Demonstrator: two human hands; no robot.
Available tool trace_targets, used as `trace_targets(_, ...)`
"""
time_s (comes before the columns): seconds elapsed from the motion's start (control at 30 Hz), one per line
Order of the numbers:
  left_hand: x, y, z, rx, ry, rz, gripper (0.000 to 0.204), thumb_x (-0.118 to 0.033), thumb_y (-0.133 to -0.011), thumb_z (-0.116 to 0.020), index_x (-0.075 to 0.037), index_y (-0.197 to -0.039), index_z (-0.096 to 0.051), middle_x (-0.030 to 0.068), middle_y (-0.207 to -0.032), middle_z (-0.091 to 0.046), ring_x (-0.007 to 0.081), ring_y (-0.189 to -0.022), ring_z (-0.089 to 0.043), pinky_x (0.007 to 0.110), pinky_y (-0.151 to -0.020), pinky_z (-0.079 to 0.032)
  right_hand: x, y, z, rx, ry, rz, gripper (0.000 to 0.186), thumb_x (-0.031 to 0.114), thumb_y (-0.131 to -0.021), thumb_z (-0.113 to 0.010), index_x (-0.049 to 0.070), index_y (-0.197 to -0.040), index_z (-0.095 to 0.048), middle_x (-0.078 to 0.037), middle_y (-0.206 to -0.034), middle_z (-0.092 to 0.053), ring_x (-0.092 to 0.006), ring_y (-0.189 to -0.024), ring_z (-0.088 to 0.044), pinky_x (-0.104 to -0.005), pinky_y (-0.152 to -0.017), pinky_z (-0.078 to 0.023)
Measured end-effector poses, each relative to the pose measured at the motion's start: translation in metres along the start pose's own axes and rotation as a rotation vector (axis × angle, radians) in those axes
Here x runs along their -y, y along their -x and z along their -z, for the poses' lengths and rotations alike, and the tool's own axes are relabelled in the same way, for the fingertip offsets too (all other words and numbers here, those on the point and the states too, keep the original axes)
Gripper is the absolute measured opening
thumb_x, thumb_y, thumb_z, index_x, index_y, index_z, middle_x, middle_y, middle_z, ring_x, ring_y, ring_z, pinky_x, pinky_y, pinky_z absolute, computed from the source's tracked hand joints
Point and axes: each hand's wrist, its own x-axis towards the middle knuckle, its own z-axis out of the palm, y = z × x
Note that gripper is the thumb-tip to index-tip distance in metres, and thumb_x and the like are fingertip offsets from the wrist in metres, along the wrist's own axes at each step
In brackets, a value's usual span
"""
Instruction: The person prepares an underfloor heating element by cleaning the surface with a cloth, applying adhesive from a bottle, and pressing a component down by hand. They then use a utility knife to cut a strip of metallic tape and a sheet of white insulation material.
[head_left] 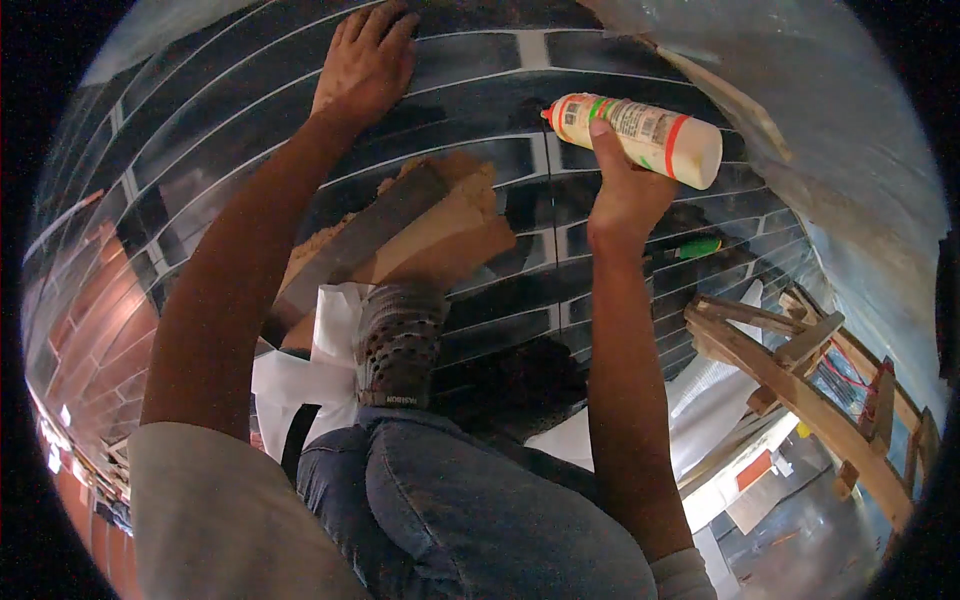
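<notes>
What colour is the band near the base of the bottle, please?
The band on the bottle is orange-red, best seen in the head view.

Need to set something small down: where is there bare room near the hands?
The dark tiles are bare between the left hand and the bottle in the right hand, and left of the left wrist. It is crowded lower down, around the brown material and jeans, and at right, with the green handle and wooden frame.

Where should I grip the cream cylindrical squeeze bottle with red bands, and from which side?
Probably mid-body on the bottle, from the near side, as the right hand does: the straight, round body should suit a wrap, and the narrow red nozzle points left.
</notes>
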Motion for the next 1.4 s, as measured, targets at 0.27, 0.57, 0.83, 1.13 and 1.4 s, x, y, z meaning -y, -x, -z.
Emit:
trace_targets(0.27,-0.003,-0.003,0.004,-0.051,0.053,-0.042,0.042,-0.016,-0.096,-0.063,-0.014,-0.137,-0.056,0.0114,-0.139,-0.055,0.0379,-0.124,-0.052,0.051,-0.107,-0.043,-0.007,0.001,-0.01,-0.022,-0.005,0.102,0.05,-0.001,-0.085,-0.079,-0.007,-0.127,-0.053,-0.017,-0.122,-0.066,-0.0245,-0.109,-0.068,-0.0386,-0.097,-0.057)
trace_targets(0.57,-0.022,-0.013,0.029,0.182,0.019,0.113,0.043,-0.014,-0.091,-0.066,-0.001,-0.132,-0.059,0.019,-0.141,-0.05,0.0414,-0.131,-0.043,0.052,-0.114,-0.035,-0.012,0.014,0.0,-0.092,0.069,0.097,0.053,-0.002,-0.082,-0.083,-0.008,-0.126,-0.056,-0.018,-0.124,-0.067,-0.0262,-0.111,-0.068,-0.041,-0.097,-0.058)
trace_targets(0.83,-0.02,-0.012,0.03,0.158,0.085,0.114,0.034,-0.013,-0.094,-0.062,-0.001,-0.126,-0.062,0.0198,-0.137,-0.053,0.0424,-0.124,-0.048,0.055,-0.109,-0.038,-0.017,0.044,0.027,-0.139,0.133,0.055,0.063,0.004,-0.081,-0.085,-0.007,-0.132,-0.051,-0.02,-0.129,-0.064,-0.0303,-0.116,-0.066,-0.0429,-0.1,-0.056)
trace_targets(1.13,0.003,-0.001,-0.004,-0.047,-0.044,-0.022,0.036,-0.017,-0.096,-0.062,-0.013,-0.132,-0.058,0.0117,-0.138,-0.056,0.0381,-0.121,-0.054,0.051,-0.107,-0.042,-0.028,0.08,0.053,-0.324,0.192,-0.052,0.068,0.01,-0.084,-0.083,-0.006,-0.137,-0.043,-0.021,-0.135,-0.059,-0.032,-0.122,-0.063,-0.0428,-0.106,-0.052)
trace_targets(1.4,0.0,0.002,-0.008,-0.019,-0.069,-0.016,0.036,-0.024,-0.1,-0.058,-0.017,-0.135,-0.057,0.0129,-0.143,-0.054,0.0382,-0.13,-0.05,0.054,-0.116,-0.033,-0.039,0.101,0.067,-0.349,0.076,-0.091,0.075,0.003,-0.083,-0.083,-0.006,-0.141,-0.037,-0.021,-0.137,-0.057,-0.0301,-0.123,-0.06,-0.0408,-0.108,-0.05)
